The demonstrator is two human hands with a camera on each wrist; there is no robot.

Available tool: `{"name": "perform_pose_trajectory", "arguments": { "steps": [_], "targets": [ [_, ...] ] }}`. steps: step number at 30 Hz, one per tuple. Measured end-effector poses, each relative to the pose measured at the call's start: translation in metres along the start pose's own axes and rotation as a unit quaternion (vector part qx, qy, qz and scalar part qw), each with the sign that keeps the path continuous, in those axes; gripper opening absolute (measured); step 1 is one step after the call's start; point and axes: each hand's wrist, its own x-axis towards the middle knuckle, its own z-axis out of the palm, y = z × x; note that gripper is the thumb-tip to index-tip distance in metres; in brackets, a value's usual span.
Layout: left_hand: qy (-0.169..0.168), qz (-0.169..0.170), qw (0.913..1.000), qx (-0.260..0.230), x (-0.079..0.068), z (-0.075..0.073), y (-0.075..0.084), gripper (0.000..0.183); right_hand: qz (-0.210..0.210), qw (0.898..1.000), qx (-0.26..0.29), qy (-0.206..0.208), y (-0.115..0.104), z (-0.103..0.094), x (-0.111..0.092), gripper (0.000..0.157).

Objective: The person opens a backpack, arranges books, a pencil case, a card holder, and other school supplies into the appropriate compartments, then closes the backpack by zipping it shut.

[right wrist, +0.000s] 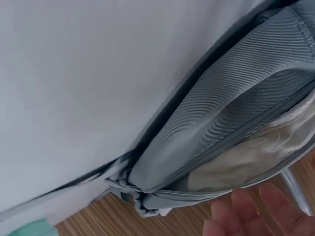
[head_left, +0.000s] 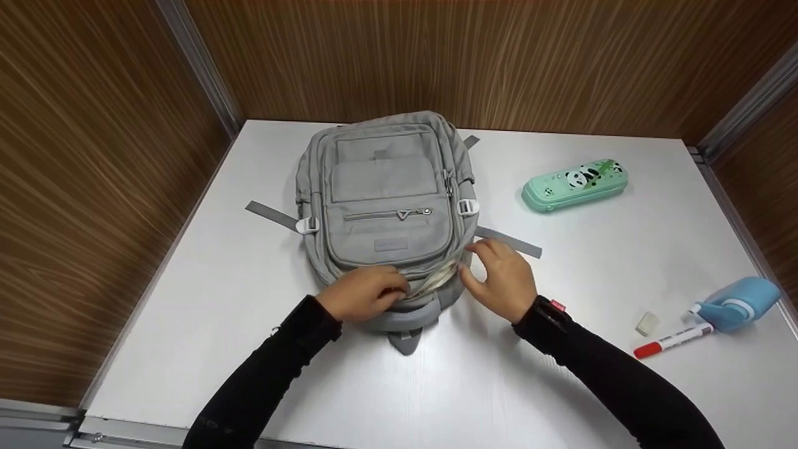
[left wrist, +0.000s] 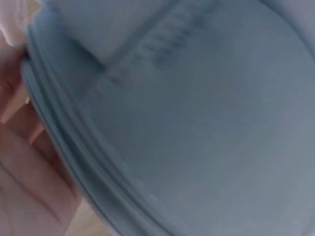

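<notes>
A grey backpack (head_left: 389, 187) lies on its back on the white table, its top end toward me and one zipped compartment partly unzipped. Pale lining (right wrist: 231, 169) shows through that gap in the right wrist view. My left hand (head_left: 365, 293) grips the edge of the backpack at the left end of the gap, fingers curled; the left wrist view has them partly behind the grey fabric layers (left wrist: 88, 128). At the gap's right end is my right hand (head_left: 504, 280), thumb and fingers apart and close to the bag's edge. Whether its fingertips touch the fabric is unclear.
A mint-green panda pencil case (head_left: 575, 185) lies right of the backpack. Farther right and nearer are a white eraser (head_left: 647, 323), a red-capped marker (head_left: 674, 340) and a blue bottle (head_left: 739, 304). Grey straps (head_left: 511, 242) stick out sideways. Wood-grain panels (head_left: 467, 62) enclose the table.
</notes>
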Motion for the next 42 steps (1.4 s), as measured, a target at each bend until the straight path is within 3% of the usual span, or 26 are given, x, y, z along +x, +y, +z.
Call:
{"name": "perform_pose_trajectory", "arguments": {
  "steps": [2, 4, 6, 8, 10, 12, 16, 21, 26, 33, 42],
  "targets": [
    [0.003, -0.001, 0.9999, -0.015, -0.001, -0.006, -0.007, 0.020, -0.038, 0.999, -0.016, 0.007, -0.010, 0.003, -0.002, 0.035],
    [0.039, -0.016, 0.9991, 0.005, -0.001, -0.015, -0.018, 0.025, -0.070, 0.997, -0.023, -0.006, -0.022, 0.007, -0.004, 0.042],
    [0.085, -0.052, 0.9937, 0.050, -0.004, -0.021, -0.032, 0.029, -0.101, 0.994, -0.030, -0.027, -0.036, 0.012, -0.008, 0.049],
    [0.110, -0.101, 0.9841, 0.096, -0.009, -0.023, -0.048, 0.034, -0.130, 0.989, -0.039, -0.051, -0.050, 0.018, -0.012, 0.056],
    [0.104, -0.144, 0.9770, 0.118, -0.016, -0.022, -0.063, 0.041, -0.157, 0.984, -0.049, -0.068, -0.061, 0.023, -0.018, 0.059],
    [0.084, -0.171, 0.9751, 0.114, -0.022, -0.018, -0.074, 0.047, -0.177, 0.979, -0.059, -0.081, -0.069, 0.028, -0.022, 0.059],
    [0.072, -0.183, 0.9759, 0.095, -0.028, -0.009, -0.084, 0.054, -0.196, 0.975, -0.077, -0.076, -0.073, 0.037, -0.027, 0.055],
    [0.072, -0.176, 0.9774, 0.092, -0.029, -0.003, -0.083, 0.057, -0.203, 0.974, -0.086, -0.059, -0.067, 0.042, -0.027, 0.051],
    [0.074, -0.188, 0.9737, 0.104, -0.027, 0.004, -0.076, 0.059, -0.204, 0.973, -0.083, -0.075, -0.057, 0.039, -0.028, 0.049],
    [0.065, -0.223, 0.9641, 0.129, -0.019, 0.016, -0.054, 0.065, -0.199, 0.974, -0.078, -0.073, -0.030, 0.030, -0.028, 0.049],
    [0.047, -0.217, 0.9585, 0.178, -0.008, 0.036, -0.022, 0.073, -0.146, 0.982, -0.075, -0.096, 0.013, 0.015, -0.027, 0.036]
  ]
}}
